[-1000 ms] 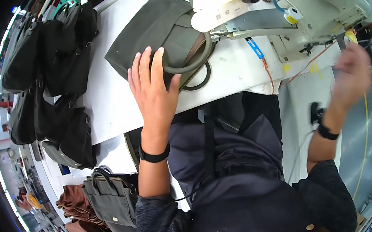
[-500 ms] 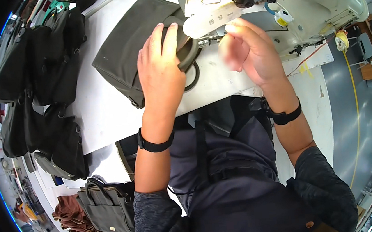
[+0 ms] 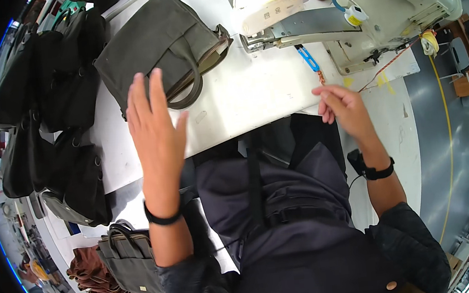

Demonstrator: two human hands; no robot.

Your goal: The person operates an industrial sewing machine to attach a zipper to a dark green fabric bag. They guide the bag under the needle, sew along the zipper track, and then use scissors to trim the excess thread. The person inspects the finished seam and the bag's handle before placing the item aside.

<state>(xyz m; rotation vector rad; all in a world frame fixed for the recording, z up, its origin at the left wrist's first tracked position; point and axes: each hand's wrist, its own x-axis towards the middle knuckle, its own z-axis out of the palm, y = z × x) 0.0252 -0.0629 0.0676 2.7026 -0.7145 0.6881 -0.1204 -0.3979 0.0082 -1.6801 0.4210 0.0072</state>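
Note:
A dark olive handbag (image 3: 146, 44) lies tilted on the white table, its zipped opening and looped handle (image 3: 195, 73) toward the right. My left hand (image 3: 155, 129) is open with fingers stretched, over the table at the bag's near edge; whether it touches the bag I cannot tell. At the table's near edge, my right hand (image 3: 345, 109) has loosely bent fingers and holds nothing that I can see. Just beyond its fingertips runs an orange cord (image 3: 320, 77), tied to a small blue-handled tool (image 3: 307, 57) lying beside the sewing machine arm (image 3: 313, 24).
The sewing machine (image 3: 402, 3) fills the upper right. Several black bag pieces (image 3: 47, 80) are heaped at the left. Below them stand a dark grey handbag (image 3: 135, 260) and brown leather pieces (image 3: 93, 270). A thread spool (image 3: 429, 43) sits at the right.
The bag has moved left, away from the machine, and my left hand has shifted left and nearer. My right hand has dropped toward me, leaving the blue tool in view.

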